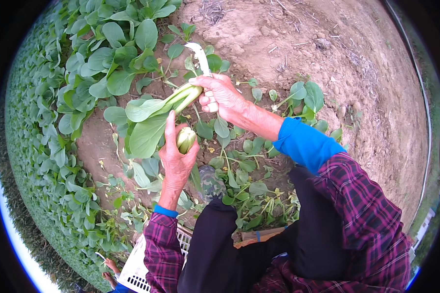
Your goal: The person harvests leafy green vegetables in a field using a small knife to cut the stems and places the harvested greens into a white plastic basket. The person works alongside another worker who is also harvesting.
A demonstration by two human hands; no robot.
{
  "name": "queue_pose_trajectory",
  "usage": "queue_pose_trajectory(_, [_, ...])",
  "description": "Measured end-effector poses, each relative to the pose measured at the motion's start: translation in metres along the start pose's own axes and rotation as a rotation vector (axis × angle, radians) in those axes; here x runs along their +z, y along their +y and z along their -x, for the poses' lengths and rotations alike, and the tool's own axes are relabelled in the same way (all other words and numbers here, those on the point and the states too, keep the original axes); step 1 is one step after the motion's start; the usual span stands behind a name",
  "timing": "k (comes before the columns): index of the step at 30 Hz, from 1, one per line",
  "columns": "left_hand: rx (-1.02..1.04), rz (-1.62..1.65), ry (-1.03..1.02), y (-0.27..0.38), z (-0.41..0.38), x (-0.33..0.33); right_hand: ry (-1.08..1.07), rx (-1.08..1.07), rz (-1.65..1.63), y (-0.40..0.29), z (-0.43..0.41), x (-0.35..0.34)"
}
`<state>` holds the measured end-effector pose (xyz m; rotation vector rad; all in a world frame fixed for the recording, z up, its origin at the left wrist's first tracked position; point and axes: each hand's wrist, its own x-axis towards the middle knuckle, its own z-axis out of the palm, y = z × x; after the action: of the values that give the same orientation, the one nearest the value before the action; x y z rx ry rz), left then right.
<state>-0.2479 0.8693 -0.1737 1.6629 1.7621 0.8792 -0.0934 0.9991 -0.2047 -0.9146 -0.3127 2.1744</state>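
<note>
In my right hand [220, 93] is a small harvesting knife with a pale curved blade [201, 58], pointing up and away from me. The same hand's thumb and forefinger meet the base of a bok choy plant [172, 106], whose broad green leaves hang to the left. Below it, my left hand [179, 150] is wrapped around another bok choy head [186, 140], its pale base facing up. The left forefinger reaches to the stalks of the upper plant. Where the leaves of the lower head lie is mostly hidden by the hand.
Dense bok choy [73, 154] grows on the left. Loose leaves [249, 172] litter the soil before my knees, around a camouflage-patterned shoe [211, 181]. A white plastic crate [137, 269] stands at the lower left, beside another person's hands [110, 269]. Bare soil [366, 110] stretches right.
</note>
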Motion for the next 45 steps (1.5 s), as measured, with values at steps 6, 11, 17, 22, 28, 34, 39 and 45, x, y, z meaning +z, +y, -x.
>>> queue_pose_trajectory(6, [0.171, -0.09, 0.067, 0.047, -0.028, -0.003, 0.024, -0.117, 0.341, -0.016, 0.029, -0.008])
queue_pose_trajectory(11, [0.031, -0.071, -0.083, 0.026, -0.043, 0.001, -0.052, -0.115, 0.348, -0.002, 0.036, 0.001])
queue_pose_trajectory(17, [0.165, -0.156, -0.145, 0.003, -0.045, -0.001, -0.028, -0.074, 0.27, 0.006, 0.035, 0.003])
queue_pose_trajectory(22, [0.061, 0.124, -0.151, -0.008, -0.042, -0.01, -0.115, 0.058, 0.266, -0.002, 0.039, 0.011])
queue_pose_trajectory(28, [-0.21, 0.39, -0.11, 0.007, -0.028, -0.018, -0.138, -0.221, 0.556, 0.0, 0.032, 0.015])
queue_pose_trajectory(34, [-0.358, 0.595, -0.25, 0.009, -0.021, -0.027, -0.027, -0.33, 1.231, -0.013, 0.007, -0.023])
queue_pose_trajectory(39, [-0.444, 0.864, -0.23, 0.006, -0.02, -0.031, -0.066, -0.358, 1.114, -0.011, 0.037, -0.019])
queue_pose_trajectory(45, [-0.585, 0.859, -0.139, -0.004, -0.017, -0.038, -0.315, -0.419, 1.427, 0.002, 0.074, -0.009])
